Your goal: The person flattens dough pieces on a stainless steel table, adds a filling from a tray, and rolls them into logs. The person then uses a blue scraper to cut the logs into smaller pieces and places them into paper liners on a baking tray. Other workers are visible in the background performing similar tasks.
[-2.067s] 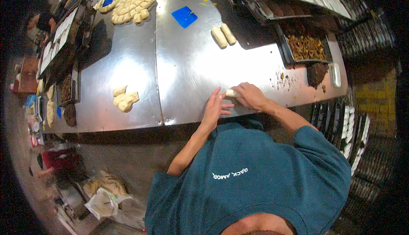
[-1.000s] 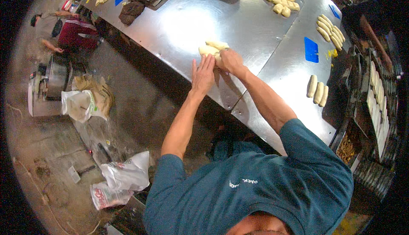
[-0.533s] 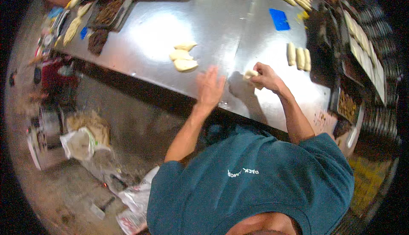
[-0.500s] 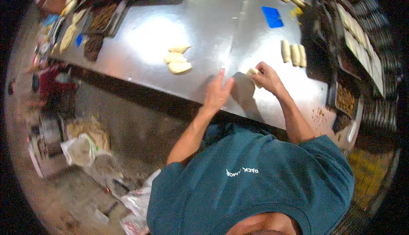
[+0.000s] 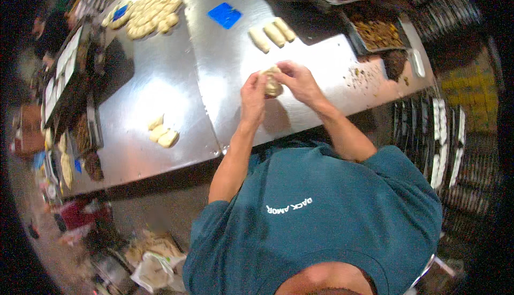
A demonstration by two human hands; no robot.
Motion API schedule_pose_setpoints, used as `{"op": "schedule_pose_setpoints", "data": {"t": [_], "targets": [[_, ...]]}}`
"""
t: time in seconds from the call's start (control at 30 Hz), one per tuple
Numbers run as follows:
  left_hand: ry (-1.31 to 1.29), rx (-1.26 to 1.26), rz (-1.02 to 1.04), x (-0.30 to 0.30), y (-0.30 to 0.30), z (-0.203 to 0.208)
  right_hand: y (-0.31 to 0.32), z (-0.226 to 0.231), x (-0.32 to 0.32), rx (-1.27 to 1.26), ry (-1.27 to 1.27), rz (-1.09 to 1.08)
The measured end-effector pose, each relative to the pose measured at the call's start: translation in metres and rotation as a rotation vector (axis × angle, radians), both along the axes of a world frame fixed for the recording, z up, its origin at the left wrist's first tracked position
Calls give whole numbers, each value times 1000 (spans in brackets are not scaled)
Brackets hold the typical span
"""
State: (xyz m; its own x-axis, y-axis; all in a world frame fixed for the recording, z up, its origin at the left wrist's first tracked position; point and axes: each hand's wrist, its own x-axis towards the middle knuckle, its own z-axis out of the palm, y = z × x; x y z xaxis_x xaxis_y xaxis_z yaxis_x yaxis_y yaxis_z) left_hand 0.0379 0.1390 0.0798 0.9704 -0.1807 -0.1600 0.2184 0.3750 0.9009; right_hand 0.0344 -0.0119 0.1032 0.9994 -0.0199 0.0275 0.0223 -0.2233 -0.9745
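Between my two hands, just above the metal table [image 5: 176, 81], is a pale piece of dough [image 5: 273, 83]. My left hand [image 5: 254, 93] grips its left side, with the fingers bent against it. On the other side, my right hand [image 5: 300, 83] pinches its upper edge. Beyond my hands lie three rolled dough pieces [image 5: 274, 35], side by side. Three smaller dough pieces [image 5: 161, 133] rest together to the left, near the front edge.
A large cluster of dough pieces [image 5: 152, 14] lies far left. A blue scraper [image 5: 224, 16] is near the back middle. At right stands a tray of brown filling [image 5: 379, 34], with crumbs [image 5: 361, 77] scattered before it. Racked trays [image 5: 428, 140] stand beyond the table's right end.
My view has turned toward the right. My left hand, earlier apart and empty with fingers stretched, now grips the dough together with my right hand, which held it alone before.
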Motion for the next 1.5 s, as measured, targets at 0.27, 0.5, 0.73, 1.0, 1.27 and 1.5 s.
{"op": "schedule_pose_setpoints", "data": {"t": [0.27,0.5,0.73,1.0,1.27,1.5], "targets": [[-384,706,417,4,-7,14,76,27,-2,319,-59,-353],[-308,247,500,19,-13,52,41,20,31,381,-19,-361],[163,-123,-93,-10,-5,17,-83,109,28,-64,-707,-387],[14,572,-124,16,-16,-72,-63,9,-30,-947,-249,-99],[-904,1613,-348,11,-119,-73,-172,-72,-54,-861,40,-226],[-799,1705,-489,13,-125,-65,-472,-42,-33,-1248,98,-784]]}}
